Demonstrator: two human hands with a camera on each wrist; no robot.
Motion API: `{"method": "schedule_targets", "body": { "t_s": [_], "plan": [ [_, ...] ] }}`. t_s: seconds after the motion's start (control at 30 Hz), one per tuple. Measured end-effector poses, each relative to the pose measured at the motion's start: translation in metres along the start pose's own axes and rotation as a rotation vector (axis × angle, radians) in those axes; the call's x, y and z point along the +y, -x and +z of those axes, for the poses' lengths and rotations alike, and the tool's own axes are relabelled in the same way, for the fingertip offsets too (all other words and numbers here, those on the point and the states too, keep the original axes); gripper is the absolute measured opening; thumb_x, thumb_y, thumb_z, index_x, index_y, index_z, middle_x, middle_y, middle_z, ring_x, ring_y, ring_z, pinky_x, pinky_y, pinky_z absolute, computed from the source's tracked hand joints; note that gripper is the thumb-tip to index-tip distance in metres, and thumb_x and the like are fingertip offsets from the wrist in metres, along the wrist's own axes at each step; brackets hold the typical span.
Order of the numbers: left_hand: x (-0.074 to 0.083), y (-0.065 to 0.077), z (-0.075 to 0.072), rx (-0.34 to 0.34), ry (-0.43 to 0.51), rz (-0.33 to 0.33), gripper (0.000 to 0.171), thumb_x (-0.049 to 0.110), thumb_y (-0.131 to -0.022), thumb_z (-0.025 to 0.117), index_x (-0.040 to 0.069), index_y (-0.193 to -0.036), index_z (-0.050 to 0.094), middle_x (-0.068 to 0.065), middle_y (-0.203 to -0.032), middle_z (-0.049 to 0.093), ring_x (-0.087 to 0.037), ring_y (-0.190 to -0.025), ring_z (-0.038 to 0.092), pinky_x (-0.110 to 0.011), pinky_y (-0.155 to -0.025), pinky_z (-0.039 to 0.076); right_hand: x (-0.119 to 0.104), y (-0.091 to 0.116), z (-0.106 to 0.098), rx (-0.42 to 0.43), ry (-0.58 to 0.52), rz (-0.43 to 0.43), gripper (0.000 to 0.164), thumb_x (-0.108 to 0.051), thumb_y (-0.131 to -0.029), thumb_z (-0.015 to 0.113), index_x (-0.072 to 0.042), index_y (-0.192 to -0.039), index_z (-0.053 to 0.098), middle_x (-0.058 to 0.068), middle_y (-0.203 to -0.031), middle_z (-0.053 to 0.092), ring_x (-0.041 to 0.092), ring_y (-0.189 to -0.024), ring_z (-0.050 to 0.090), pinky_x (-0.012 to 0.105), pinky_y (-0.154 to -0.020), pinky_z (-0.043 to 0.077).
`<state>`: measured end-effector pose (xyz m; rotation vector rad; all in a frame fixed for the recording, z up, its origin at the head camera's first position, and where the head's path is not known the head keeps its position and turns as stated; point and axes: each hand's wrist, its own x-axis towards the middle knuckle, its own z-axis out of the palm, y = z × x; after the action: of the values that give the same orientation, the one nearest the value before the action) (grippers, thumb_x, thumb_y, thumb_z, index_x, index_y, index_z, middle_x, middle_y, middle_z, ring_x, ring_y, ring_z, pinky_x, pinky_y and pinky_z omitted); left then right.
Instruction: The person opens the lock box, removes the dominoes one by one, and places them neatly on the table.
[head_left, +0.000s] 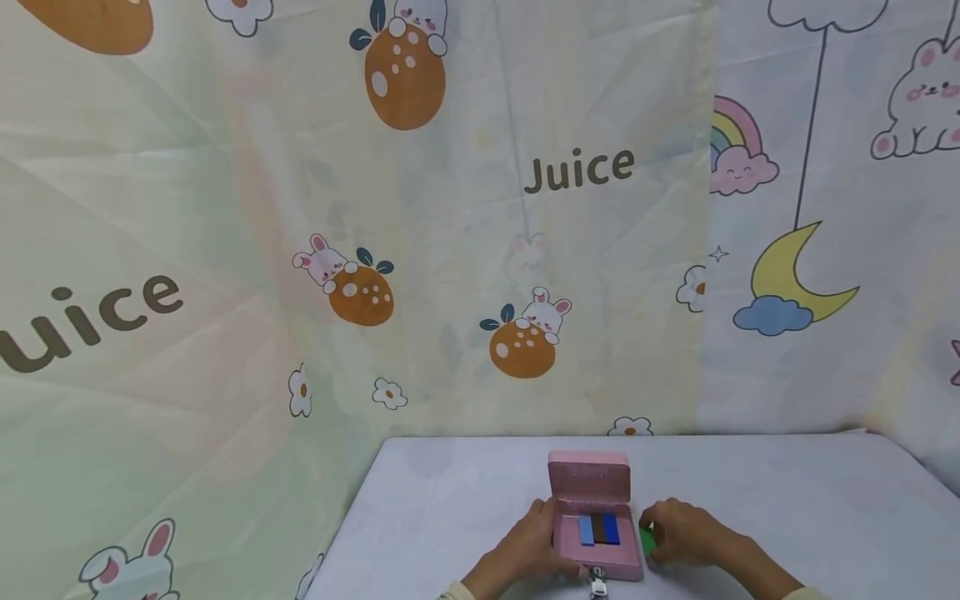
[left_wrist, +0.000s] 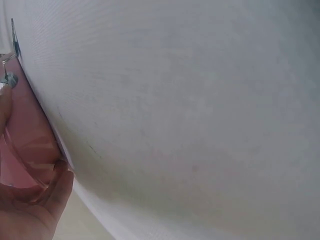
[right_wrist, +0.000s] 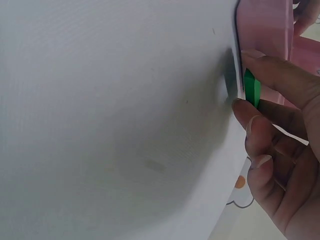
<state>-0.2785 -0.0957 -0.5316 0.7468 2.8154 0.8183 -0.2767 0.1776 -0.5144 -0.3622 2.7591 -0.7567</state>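
A small pink hinged box [head_left: 600,575] lies on the table with its lid [head_left: 589,480] raised. Inside it sit a light blue block [head_left: 586,530], a brown block [head_left: 598,528] and a dark blue block [head_left: 612,529], side by side. My left hand [head_left: 534,542] grips the box along its left side, thumb at the front near a metal clasp [head_left: 597,583]. In the left wrist view, fingers curl around the box's wall [left_wrist: 35,125]. Just outside the right wall, my right hand [head_left: 684,533] pinches a flat green block [right_wrist: 252,89] between thumb and fingers.
The box rests on a white-covered table [head_left: 450,483]. A printed curtain [head_left: 450,250] with rabbits, fruit and lettering hangs behind the table's back edge and along the left.
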Motion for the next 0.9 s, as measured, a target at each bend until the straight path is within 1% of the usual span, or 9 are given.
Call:
{"method": "schedule_targets", "body": {
  "t_s": [0.2, 0.47, 0.67, 0.73, 0.9],
  "plan": [
    [-0.0018, 0.0, 0.0018, -0.005, 0.02, -0.022, 0.102, 0.049, -0.066, 0.091, 0.03, -0.15, 0.037, 0.009, -0.116, 0.056, -0.001, -0.094, 0.049, -0.029, -0.089, 0.053, 0.0007, -0.0006, 0.0056, -0.017, -0.001, -0.001, 0.033, -0.013, -0.071, 0.089, -0.005, -0.099, 0.073, 0.001, -0.073, 0.058, 0.018, -0.071, 0.052, 0.037, -0.069, 0.049],
    [-0.0006, 0.0005, 0.0015, -0.002, 0.003, -0.003, 0.103, 0.049, -0.066, 0.091, 0.028, -0.151, 0.036, 0.007, -0.12, 0.056, -0.002, -0.098, 0.05, -0.03, -0.091, 0.053, -0.0015, -0.0001, 0.0065, -0.016, 0.018, -0.006, 0.032, -0.011, -0.071, 0.089, -0.005, -0.099, 0.073, 0.001, -0.073, 0.058, 0.018, -0.071, 0.051, 0.037, -0.069, 0.048],
    [0.0008, 0.0021, -0.0005, -0.001, -0.007, -0.006, 0.103, 0.049, -0.066, 0.092, 0.025, -0.15, 0.038, 0.006, -0.117, 0.056, -0.001, -0.094, 0.049, -0.028, -0.089, 0.052, -0.0022, -0.0007, 0.0061, -0.02, 0.016, -0.002, 0.032, -0.011, -0.071, 0.089, -0.006, -0.098, 0.073, 0.001, -0.072, 0.057, 0.017, -0.071, 0.052, 0.036, -0.068, 0.046],
    [0.001, 0.002, -0.0009, -0.003, -0.002, -0.01, 0.103, 0.05, -0.065, 0.092, 0.025, -0.15, 0.038, 0.006, -0.116, 0.056, -0.001, -0.094, 0.049, -0.028, -0.09, 0.051, -0.003, -0.0004, 0.0055, -0.024, 0.018, 0.0, 0.032, -0.011, -0.071, 0.089, -0.006, -0.098, 0.073, 0.001, -0.072, 0.057, 0.017, -0.07, 0.052, 0.035, -0.067, 0.046],
    [0.0, -0.0004, 0.0007, -0.014, 0.018, -0.044, 0.102, 0.05, -0.066, 0.091, 0.029, -0.151, 0.037, 0.007, -0.119, 0.055, -0.002, -0.096, 0.05, -0.031, -0.093, 0.052, -0.0062, 0.0009, 0.004, -0.028, 0.022, 0.003, 0.033, -0.011, -0.071, 0.089, -0.005, -0.099, 0.073, 0.001, -0.071, 0.057, 0.017, -0.07, 0.052, 0.034, -0.066, 0.045]
  ]
}}
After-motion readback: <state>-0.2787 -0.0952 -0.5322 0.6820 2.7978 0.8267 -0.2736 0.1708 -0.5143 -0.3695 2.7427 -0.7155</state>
